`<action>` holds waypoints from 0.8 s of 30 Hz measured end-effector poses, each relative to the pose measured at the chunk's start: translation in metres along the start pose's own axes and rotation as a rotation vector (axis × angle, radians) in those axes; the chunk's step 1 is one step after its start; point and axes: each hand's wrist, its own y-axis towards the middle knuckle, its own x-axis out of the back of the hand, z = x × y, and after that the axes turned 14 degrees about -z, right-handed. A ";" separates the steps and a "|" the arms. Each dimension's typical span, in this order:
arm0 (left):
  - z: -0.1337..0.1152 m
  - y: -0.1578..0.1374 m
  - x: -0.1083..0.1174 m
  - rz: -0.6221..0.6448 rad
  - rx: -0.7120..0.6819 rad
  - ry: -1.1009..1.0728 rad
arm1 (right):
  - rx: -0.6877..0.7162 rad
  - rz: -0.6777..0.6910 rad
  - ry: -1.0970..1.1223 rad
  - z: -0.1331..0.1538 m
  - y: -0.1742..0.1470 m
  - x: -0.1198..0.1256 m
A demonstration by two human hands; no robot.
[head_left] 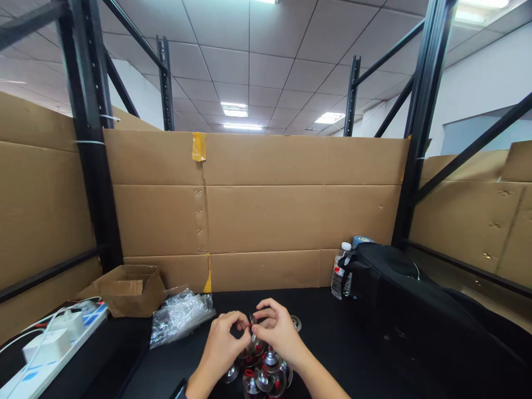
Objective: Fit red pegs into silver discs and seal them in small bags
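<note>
Both hands meet over a pile of small shiny metal pieces with red parts (265,378) on the black table. My left hand (226,338) is closed, thumb and fingertips pinched together around a small shiny piece with a bit of red (251,320). From the other side my right hand (277,331) pinches at the same piece, its fingers curled. The fingers cover most of that piece, so its kind is unclear. Just behind my right hand lies a round metal ring or disc (296,323).
Left of the hands are a crumpled clear plastic bag (183,315), an open cardboard box (135,291) and a white power strip (62,352) with plugs. On the right stand a water bottle (341,271) and a large black bag (399,310). Cardboard walls (266,216) enclose the table.
</note>
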 end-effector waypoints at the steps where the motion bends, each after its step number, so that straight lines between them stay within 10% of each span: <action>1: 0.004 0.003 0.004 0.020 -0.015 0.058 | 0.046 -0.039 -0.094 0.001 0.004 0.004; 6: 0.042 0.011 0.022 0.186 0.030 0.250 | 0.381 -0.216 -0.734 0.011 0.025 0.050; 11: 0.059 0.006 0.025 0.284 0.040 0.323 | 0.225 -0.298 -1.127 0.003 0.041 0.103; 24: -0.007 -0.006 0.013 0.433 -0.141 -0.067 | 0.199 -0.137 -0.972 -0.036 0.054 0.121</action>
